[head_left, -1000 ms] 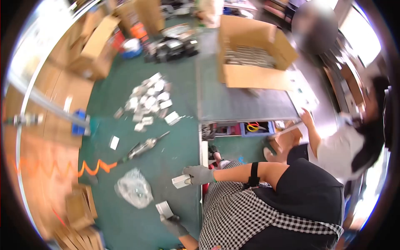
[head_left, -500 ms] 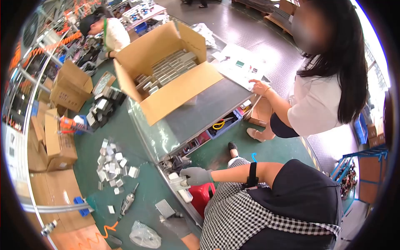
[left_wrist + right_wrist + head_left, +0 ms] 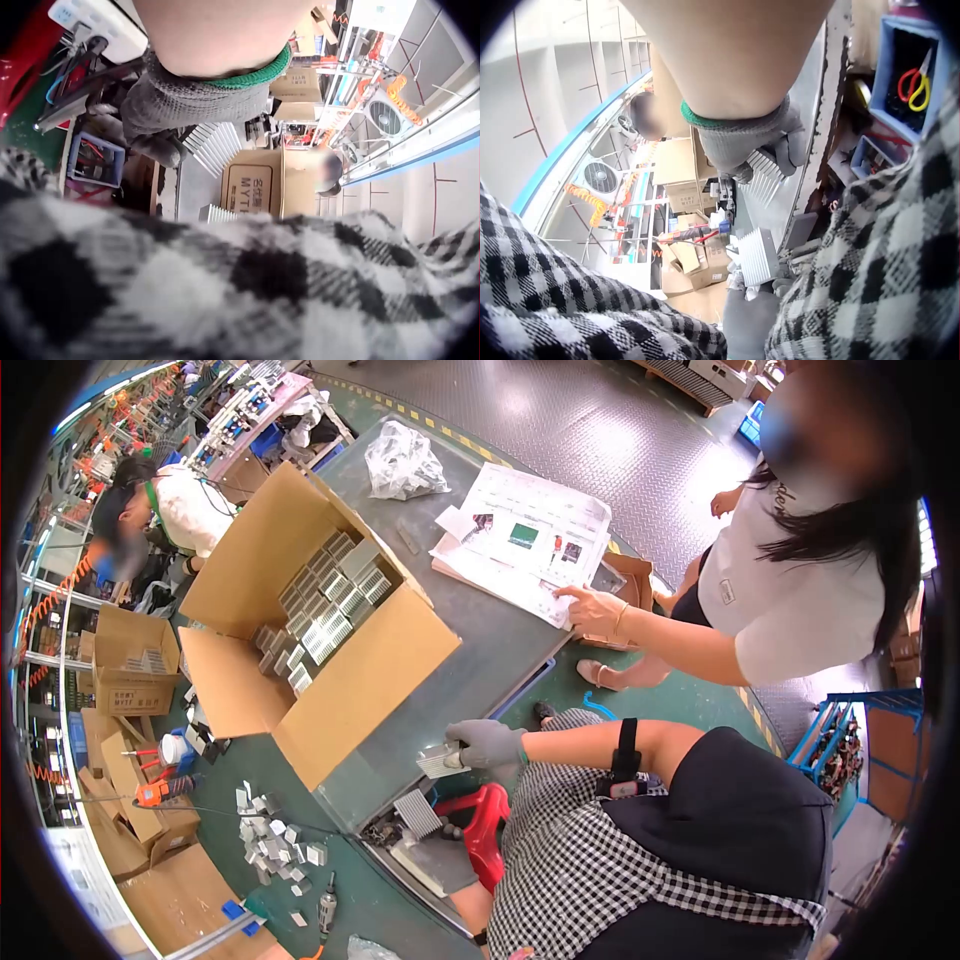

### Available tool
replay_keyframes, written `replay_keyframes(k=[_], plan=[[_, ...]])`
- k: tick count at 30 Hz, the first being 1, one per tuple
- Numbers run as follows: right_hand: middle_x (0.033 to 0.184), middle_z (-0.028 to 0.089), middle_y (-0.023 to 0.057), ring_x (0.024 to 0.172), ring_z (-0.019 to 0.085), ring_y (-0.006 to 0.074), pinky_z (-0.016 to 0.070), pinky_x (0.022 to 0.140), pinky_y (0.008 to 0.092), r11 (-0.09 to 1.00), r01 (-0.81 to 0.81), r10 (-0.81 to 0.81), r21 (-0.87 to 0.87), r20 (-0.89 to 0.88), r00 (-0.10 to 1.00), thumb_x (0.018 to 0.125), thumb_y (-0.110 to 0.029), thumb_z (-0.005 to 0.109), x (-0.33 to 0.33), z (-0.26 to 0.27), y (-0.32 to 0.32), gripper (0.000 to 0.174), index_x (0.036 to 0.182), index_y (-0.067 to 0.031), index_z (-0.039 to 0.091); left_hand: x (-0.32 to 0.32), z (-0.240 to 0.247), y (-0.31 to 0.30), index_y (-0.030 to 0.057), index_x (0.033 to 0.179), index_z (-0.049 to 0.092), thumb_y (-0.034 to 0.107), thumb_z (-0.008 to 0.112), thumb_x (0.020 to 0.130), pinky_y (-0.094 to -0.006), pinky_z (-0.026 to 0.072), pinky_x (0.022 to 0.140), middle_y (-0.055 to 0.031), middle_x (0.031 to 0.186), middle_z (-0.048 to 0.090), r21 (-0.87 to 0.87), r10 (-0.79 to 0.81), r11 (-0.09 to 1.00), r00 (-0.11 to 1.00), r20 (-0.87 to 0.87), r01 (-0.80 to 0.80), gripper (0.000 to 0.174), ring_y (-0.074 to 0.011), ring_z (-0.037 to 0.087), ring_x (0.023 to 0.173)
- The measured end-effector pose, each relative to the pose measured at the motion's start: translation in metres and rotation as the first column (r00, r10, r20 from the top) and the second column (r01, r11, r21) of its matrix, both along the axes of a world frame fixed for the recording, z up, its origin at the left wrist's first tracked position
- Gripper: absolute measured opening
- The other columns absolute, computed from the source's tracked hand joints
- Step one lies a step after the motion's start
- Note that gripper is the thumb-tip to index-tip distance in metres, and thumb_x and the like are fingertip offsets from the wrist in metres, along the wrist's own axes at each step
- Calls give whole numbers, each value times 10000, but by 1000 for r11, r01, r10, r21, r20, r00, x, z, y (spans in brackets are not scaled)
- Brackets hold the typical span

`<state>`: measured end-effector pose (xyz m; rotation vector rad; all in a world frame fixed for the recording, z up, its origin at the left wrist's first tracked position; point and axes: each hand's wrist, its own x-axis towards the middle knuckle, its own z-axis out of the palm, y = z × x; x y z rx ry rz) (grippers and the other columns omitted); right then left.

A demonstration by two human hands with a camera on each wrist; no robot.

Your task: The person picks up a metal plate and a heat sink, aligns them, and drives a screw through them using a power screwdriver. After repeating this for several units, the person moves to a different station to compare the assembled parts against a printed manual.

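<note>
My gloved right hand pinches a finned metal heat sink over the near corner of the grey table. The fins of this heat sink show in the right wrist view, below the curled fingers. Lower and nearer my body, my gloved left hand holds a second heat sink, fins up, by one end. Beyond both hands stands an open cardboard box on the grey table, with rows of heat sinks inside. Part of my left hand is hard to make out in the head view.
Loose metal blocks and a power screwdriver lie on the green bench. A person on the right points at printed sheets. Another person works at the far left. A red stool stands beside my apron.
My view has swung right, bringing the cardboard box and sheets closer. Both hands, each still holding a heat sink, have moved from over the green bench towards the grey table.
</note>
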<state>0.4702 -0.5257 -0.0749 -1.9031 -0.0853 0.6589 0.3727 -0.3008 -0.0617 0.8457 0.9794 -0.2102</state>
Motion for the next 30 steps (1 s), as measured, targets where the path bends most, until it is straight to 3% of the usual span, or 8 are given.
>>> replay_keyframes(k=[4,11,14,20,30], plan=[[1031,620,162,1006,589,338,459,846,396,999,33,-32,18,-52,998,820,-390,649,12,-7,-24,454,1122,-59,575,28,6,-34,130,1000,575,594,369,902,-283,420,503,-33,783,543,148,-38,988,995,-91,51,518,-160,476,607],[1027,636,155,1001,593,342,460,844,400,990,140,-138,27,-67,988,812,-381,641,23,-28,-58,436,1095,-53,593,58,-19,-38,162,1019,561,604,415,876,-289,442,608,-5,853,530,129,-111,984,986,-126,127,487,-155,494,738],[1000,646,145,947,620,305,481,806,385,973,228,-226,26,-80,971,817,-368,641,27,-52,-67,425,1108,-61,600,65,-24,-47,172,1020,559,602,439,868,-295,442,623,4,862,526,146,-109,981,984,-140,130,472,-150,493,744],[922,649,141,776,642,225,513,681,332,928,345,-298,139,-279,913,831,-321,658,39,-62,-79,400,1086,-19,600,76,-22,-64,172,1047,550,578,462,874,-293,441,639,-3,894,523,174,-110,976,983,-147,135,450,-148,492,754],[718,586,25,504,541,100,443,459,259,879,418,-296,230,-425,855,869,-365,657,48,-38,-91,369,1003,-26,603,111,-44,-65,111,1079,545,537,557,862,-290,472,660,-12,920,538,262,-155,948,981,-113,180,479,-130,516,751]])
